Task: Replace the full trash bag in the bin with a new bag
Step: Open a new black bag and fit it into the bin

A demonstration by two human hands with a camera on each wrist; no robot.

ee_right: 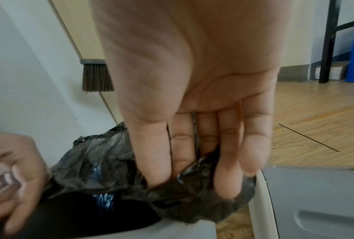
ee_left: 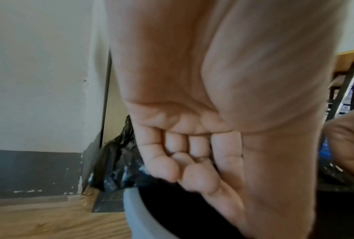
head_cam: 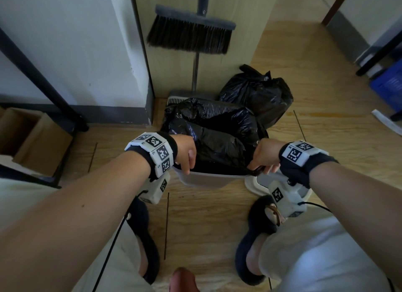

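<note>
Kneeling close over the bin (head_cam: 204, 179), the person has both hands on the near edge of the black bag (head_cam: 217, 137) that lines it. The right hand (head_cam: 264, 156) sits at the near right corner, its fingers (ee_right: 226, 161) curled down and pinching a bunched fold of plastic against the thumb, right at the rim. The left hand (head_cam: 185, 152) is at the near left corner; in its wrist view its fingers (ee_left: 166, 165) bend over the dark bag edge at the rim, though whether they truly pinch plastic I cannot tell.

The bag spreads away from both hands toward the far side, still loose and puffed above the opening, so the slack lies beyond the fingers, and my guess is the edge has to be drawn outward and down over the rim. Just right of the bin lies its pale lid (head_cam: 261, 184) on the floor.

Farther off, a knotted full trash bag (head_cam: 258, 91) rests beside a dustpan (head_cam: 176, 97) and broom (head_cam: 189, 33) against the wall.
</note>
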